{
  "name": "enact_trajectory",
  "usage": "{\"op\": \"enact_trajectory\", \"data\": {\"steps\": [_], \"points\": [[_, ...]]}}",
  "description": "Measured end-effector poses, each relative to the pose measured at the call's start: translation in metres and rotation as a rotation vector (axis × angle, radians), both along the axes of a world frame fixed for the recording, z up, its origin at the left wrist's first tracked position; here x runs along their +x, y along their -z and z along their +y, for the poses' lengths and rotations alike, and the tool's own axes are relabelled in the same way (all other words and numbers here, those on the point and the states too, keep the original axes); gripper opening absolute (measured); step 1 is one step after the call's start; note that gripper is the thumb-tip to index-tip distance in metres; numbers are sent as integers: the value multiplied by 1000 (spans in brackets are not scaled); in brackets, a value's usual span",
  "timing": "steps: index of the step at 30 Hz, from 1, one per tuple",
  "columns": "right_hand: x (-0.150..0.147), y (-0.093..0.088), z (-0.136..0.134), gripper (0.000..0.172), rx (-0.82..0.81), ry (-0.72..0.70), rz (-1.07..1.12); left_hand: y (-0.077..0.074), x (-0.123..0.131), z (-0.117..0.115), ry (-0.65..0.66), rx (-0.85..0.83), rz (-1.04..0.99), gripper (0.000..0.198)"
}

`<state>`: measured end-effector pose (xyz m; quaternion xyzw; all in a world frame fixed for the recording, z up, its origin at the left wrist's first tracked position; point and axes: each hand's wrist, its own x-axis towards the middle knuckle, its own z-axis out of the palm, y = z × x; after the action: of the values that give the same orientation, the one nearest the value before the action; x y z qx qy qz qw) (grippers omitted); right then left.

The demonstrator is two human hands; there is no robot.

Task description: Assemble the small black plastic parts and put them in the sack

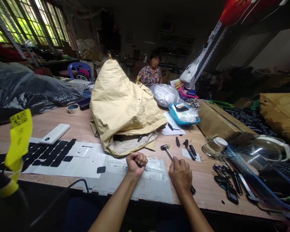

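Here, above the near part of the wooden worktop [203, 203], holds a hammer [169, 153] in the right hand [180, 172], with fingers wrapped around the handle and the metal head pointed away, slightly left. Closes the fingers of the left hand [136, 162] narrowly around a small black piece [139, 165], mostly hidden in the fist; cannot tell its shape. Has that fist over a grey mat [157, 188] partly covered by clear plastic; cannot tell whether touching it. To the right, near the edge, shows a cluster of keys and fobs [231, 194]. To the left, shows a white sheet [87, 166] under rows of flat black patches [49, 158], plus a white device [55, 133] at its far side. Slightly farther, right of the hammer head, includes slender black parts [192, 150] and a clear jar [211, 148] with a white lid. Beyond the left hand, has a large tan paper bag [125, 96], open towards the hands, with dark bits visible inside. Past these, shows a roll of tape [73, 109] leftward and, rightward, a filled blue tray [180, 122] near a cardboard box [219, 125]. Farther back, includes a bulging plastic bundle [165, 94], then a person [149, 75] in a patterned top.
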<state>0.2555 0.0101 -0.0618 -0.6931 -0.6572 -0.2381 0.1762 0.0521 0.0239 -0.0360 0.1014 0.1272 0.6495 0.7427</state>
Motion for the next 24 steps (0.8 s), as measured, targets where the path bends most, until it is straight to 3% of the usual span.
{"op": "enact_trajectory", "data": {"steps": [11,24], "points": [[-1,-9,-3,26,-53,45,10,-19,-2,0,-58,-157,-28,43],[-3,-11,-6,27,-72,39,28,-29,-2,-1,-31,-252,-25,53]]}}
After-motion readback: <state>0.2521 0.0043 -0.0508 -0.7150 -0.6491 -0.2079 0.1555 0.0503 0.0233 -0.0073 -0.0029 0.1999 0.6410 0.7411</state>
